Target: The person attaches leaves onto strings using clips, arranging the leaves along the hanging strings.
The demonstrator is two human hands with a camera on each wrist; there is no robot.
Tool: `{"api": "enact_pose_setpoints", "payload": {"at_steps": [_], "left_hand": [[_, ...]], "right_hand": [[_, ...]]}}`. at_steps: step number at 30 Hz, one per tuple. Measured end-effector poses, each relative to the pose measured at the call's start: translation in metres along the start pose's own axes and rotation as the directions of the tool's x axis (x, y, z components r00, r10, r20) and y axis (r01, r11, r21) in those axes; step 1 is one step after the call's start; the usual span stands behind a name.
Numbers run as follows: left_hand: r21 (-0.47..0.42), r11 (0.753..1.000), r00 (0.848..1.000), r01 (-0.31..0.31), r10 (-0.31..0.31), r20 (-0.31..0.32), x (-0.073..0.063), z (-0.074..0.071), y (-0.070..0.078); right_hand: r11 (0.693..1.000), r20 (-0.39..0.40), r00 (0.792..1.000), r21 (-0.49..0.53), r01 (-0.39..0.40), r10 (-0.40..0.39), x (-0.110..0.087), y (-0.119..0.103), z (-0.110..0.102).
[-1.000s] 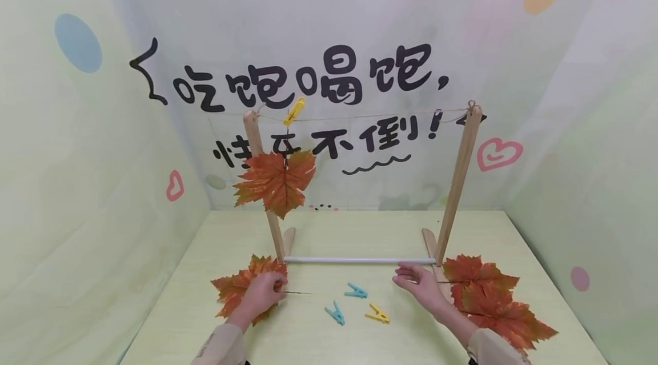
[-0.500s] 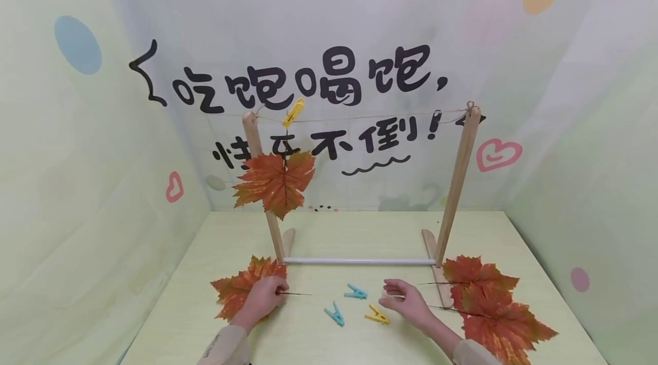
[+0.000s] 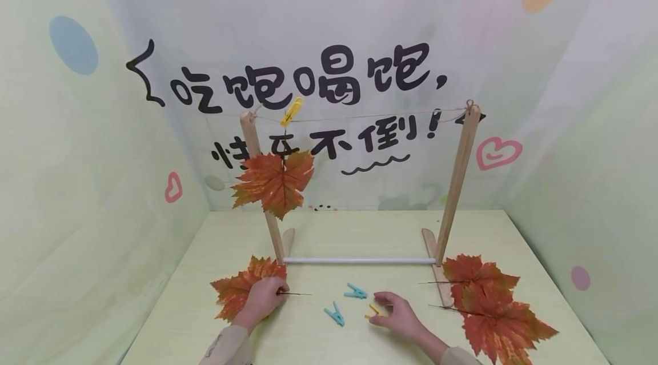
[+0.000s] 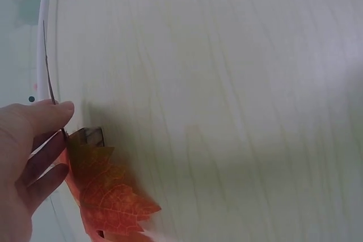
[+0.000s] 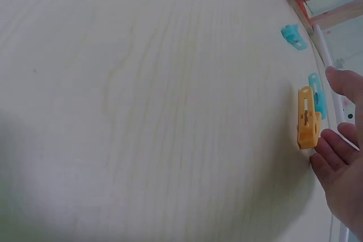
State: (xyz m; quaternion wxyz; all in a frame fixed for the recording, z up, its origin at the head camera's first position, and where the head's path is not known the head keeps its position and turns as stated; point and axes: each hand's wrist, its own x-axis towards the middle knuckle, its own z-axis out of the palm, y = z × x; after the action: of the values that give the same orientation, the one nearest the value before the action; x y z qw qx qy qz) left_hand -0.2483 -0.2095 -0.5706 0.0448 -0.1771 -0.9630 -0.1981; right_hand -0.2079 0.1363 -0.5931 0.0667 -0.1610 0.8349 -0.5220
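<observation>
At the left of the table, my left hand (image 3: pixel 265 295) pinches the thin dark stem of an orange-red artificial maple leaf (image 3: pixel 230 292) between thumb and fingers. The left wrist view shows the stem (image 4: pixel 49 77) running up past the thumb, with the leaf blade below. My right hand (image 3: pixel 400 316) reaches around a yellow clothespin (image 3: pixel 373 311) on the table, thumb and fingers spread apart on either side of it. In the right wrist view the fingertips lie right at the clothespin's end (image 5: pixel 308 120). Two blue clothespins (image 3: pixel 356 291) lie just left of it.
Behind the hands stands a wooden frame (image 3: pixel 459 182) with a white crossbar (image 3: pixel 360 261) and a string (image 3: pixel 360 118) across its top. A yellow clothespin (image 3: pixel 291 112) hangs a maple leaf (image 3: pixel 280 182) there. More leaves (image 3: pixel 501 319) lie at right, stems pointing inward.
My right hand has moved left and toward me, from beside the right-hand leaves to the yellow clothespin. My left hand stays on the stem, almost still.
</observation>
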Motion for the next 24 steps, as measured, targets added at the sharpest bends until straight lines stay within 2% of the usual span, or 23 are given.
{"api": "enact_pose_setpoints", "payload": {"at_steps": [5,10,18,24], "left_hand": [[0.034,0.999,0.999,-0.018,0.019,-0.027,-0.001,0.000,0.001],[0.031,0.999,0.999,-0.012,0.013,-0.032,-0.001,0.000,0.000],[0.021,0.999,1.000,0.027,-0.027,0.010,-0.002,-0.001,-0.004],[0.026,0.999,1.000,0.022,-0.022,-0.004,-0.004,-0.002,-0.005]], "right_hand": [[0.993,-0.021,0.997,-0.085,0.079,-0.081,0.001,0.007,0.004],[0.970,-0.060,0.985,-0.190,0.150,-0.164,0.003,0.011,0.008],[0.966,-0.077,0.989,-0.238,0.103,-0.124,0.006,0.014,0.014],[0.959,-0.094,0.990,-0.272,0.077,-0.106,0.008,0.012,0.017]]}}
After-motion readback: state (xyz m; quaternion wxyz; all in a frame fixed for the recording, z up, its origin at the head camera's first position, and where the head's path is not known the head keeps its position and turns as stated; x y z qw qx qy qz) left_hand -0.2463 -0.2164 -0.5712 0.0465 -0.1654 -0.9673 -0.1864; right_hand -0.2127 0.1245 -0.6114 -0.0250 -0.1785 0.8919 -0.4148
